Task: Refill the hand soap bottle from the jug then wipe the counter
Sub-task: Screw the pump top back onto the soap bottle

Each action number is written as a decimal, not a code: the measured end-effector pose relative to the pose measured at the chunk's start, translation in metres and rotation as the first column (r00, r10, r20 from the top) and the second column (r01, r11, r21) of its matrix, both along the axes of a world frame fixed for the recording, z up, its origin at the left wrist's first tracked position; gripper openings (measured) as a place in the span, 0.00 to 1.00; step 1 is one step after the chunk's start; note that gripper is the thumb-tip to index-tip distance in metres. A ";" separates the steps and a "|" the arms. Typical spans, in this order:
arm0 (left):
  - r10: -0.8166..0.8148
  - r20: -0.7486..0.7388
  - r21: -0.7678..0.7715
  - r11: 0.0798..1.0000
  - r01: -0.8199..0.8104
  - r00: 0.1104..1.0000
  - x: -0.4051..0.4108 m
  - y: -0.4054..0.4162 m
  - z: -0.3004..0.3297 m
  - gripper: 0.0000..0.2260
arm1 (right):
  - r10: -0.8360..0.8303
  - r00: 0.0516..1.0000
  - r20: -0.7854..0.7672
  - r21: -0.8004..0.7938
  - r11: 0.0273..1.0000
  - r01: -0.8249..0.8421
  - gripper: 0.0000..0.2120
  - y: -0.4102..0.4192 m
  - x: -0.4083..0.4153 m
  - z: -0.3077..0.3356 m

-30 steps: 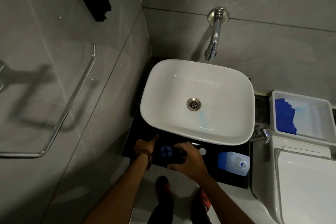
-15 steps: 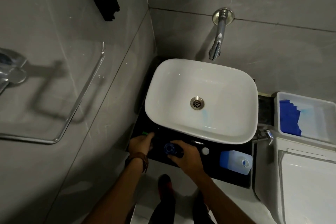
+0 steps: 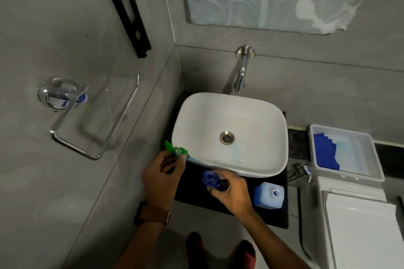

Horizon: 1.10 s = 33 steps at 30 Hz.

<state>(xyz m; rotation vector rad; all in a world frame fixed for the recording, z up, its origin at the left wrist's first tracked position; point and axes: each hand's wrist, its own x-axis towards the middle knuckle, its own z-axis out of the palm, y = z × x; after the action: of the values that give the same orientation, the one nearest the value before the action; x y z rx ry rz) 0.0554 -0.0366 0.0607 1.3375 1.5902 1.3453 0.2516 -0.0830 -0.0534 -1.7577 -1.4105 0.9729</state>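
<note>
The blue hand soap bottle point(image 3: 211, 179) stands open-mouthed on the black counter point(image 3: 271, 214) in front of the white basin point(image 3: 262, 166). My right hand point(image 3: 231, 194) grips the bottle's side. My left hand point(image 3: 162, 178) holds the green pump head point(image 3: 176, 150) up at the basin's left rim, its pale tube trailing toward the bottle. The translucent refill jug point(image 3: 267, 195), uncapped with blue liquid inside, stands on the counter right of the bottle.
A wall tap point(image 3: 240, 76) hangs over the basin. A white tub point(image 3: 373, 159) with a blue cloth point(image 3: 324, 153) sits at the right, above a white toilet cistern point(image 3: 354, 225). A chrome towel ring point(image 3: 96, 124) is on the left wall.
My left hand has lifted the green pump head out and up to the basin's left rim. The right hand stays on the bottle. The camera has tilted upward.
</note>
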 end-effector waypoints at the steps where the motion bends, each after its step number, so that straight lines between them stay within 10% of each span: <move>1: -0.023 -0.038 0.077 0.997 0.026 0.999 0.004 0.000 0.013 0.14 | -0.020 1.000 0.008 0.000 1.000 0.020 0.24 -0.001 0.004 0.005; 9: -0.152 -0.193 0.354 0.911 0.213 0.969 0.033 0.001 0.071 0.13 | -0.149 0.987 -0.054 0.044 0.988 0.151 0.22 0.001 0.027 0.041; 33: -0.371 -0.365 0.210 0.861 0.463 0.854 0.076 0.013 0.050 0.14 | -0.160 0.985 0.070 0.162 0.976 0.147 0.22 0.010 0.040 0.098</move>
<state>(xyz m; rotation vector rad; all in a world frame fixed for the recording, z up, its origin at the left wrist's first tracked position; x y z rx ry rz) 0.1310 -0.0241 0.1107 2.0336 1.2025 1.1565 0.2912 -0.0727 0.0444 -1.7764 -1.3402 0.6959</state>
